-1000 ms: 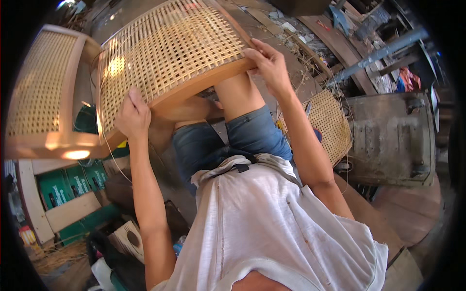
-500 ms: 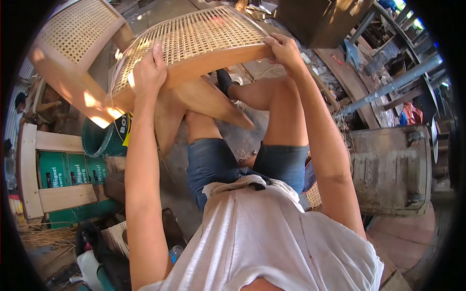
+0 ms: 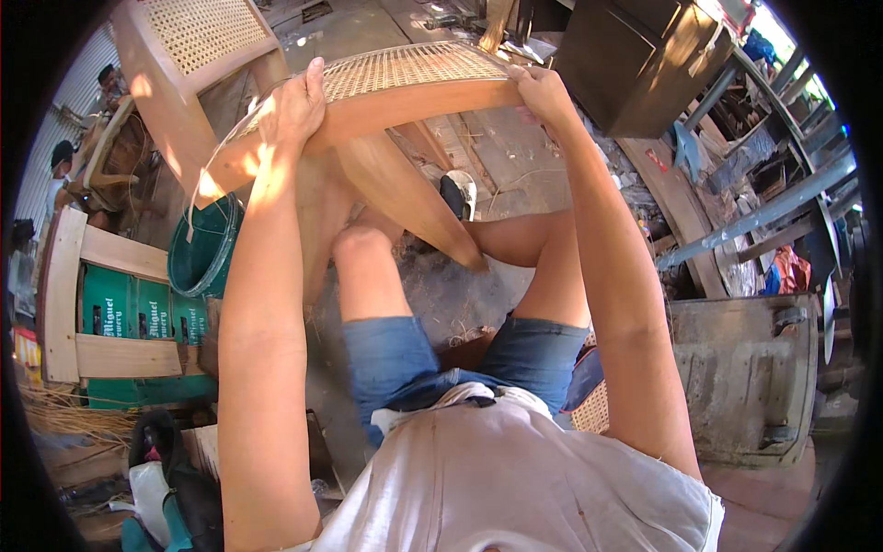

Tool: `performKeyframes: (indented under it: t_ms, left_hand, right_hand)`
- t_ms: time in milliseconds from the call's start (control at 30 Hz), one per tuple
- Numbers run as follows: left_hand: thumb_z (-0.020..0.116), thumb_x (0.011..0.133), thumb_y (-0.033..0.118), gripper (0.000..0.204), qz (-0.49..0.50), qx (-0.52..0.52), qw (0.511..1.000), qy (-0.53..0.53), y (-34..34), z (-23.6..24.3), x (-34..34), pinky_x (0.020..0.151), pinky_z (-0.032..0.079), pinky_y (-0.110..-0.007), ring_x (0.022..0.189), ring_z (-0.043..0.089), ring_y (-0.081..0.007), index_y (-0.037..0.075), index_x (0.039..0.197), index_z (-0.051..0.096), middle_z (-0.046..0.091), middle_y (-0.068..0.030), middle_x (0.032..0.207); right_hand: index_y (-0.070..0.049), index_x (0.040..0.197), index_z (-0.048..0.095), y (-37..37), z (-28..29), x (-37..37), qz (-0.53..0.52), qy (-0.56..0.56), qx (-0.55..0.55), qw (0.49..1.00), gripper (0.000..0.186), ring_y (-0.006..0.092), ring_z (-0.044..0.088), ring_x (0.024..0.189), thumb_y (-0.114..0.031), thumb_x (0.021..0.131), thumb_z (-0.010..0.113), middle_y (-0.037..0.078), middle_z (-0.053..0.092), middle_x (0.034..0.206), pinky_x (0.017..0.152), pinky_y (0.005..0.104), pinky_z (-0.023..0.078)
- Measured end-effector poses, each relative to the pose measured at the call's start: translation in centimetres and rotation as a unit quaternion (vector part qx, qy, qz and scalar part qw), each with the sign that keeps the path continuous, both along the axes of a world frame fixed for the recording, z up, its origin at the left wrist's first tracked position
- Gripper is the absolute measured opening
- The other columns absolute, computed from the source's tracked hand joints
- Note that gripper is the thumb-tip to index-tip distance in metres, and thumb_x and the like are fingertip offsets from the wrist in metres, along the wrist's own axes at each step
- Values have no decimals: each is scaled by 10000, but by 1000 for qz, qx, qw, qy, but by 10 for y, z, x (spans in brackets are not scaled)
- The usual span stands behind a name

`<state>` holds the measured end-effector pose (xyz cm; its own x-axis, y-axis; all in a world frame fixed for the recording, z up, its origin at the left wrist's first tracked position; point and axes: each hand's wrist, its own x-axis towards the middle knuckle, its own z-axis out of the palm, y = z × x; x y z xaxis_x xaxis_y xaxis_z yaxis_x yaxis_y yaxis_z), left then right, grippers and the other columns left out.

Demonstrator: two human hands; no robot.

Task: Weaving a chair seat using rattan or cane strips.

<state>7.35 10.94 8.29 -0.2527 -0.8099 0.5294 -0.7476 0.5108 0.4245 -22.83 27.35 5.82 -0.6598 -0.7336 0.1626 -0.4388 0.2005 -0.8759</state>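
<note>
A wooden chair with a woven cane seat [image 3: 405,69] is raised in front of my legs, its pale front rail [image 3: 414,99] toward me, angled wooden legs [image 3: 414,198] below. My left hand [image 3: 290,106] grips the seat frame's left part, near a loose cane strand. My right hand [image 3: 543,92] grips the frame's right end. The cane backrest [image 3: 198,32] stands in a wooden frame at the upper left. A green bucket [image 3: 198,258] is beside my left arm.
Green crates [image 3: 115,304] with wooden slats are at left; two other people [image 3: 60,161] sit beyond. A dark cabinet [image 3: 616,64] is at upper right, above blue metal bars [image 3: 763,212] and planks. A worn grey board [image 3: 736,377] lies right. A cane piece [image 3: 590,405] is by my right hip.
The chair has swung up and away from me, its seat now seen more edge-on and its legs exposed. Both hands moved with it, still gripping, and my arms are more stretched out.
</note>
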Motion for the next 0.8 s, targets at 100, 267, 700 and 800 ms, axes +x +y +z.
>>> performKeyframes:
  t_ms: [100,267,700,800]
  left_hand:
    - [288,984,656,706,3,12,1000,-18,-21,6,-3,905,480,-529,1032,628,-468,112,1018,737,684,-260,1038]
    - [291,972,677,757,12,25,999,-40,-23,14,-15,921,470,-542,1043,611,-501,60,997,729,666,-302,1041]
    - [309,997,621,675,-49,-22,998,10,-46,9,-7,854,479,-529,960,622,-494,80,933,708,675,-279,942]
    - [310,1011,584,662,-96,-32,994,42,-48,6,-8,850,474,-529,925,623,-492,58,901,696,676,-271,914]
  right_hand:
    - [-10,1117,703,-16,2,-8,1,28,-16,999,421,225,658,601,-365,945,556,122,673,729,535,361,538]
    - [-61,1275,645,-25,7,-27,18,-18,19,999,481,177,626,726,-416,963,553,101,655,900,607,356,515]
    - [-116,1306,591,-28,29,-10,34,-87,66,993,498,200,663,836,-486,979,527,64,645,1076,777,410,516]
    - [-130,1312,587,-28,31,-9,18,-78,73,994,484,181,658,802,-482,985,522,46,646,1017,745,409,517]
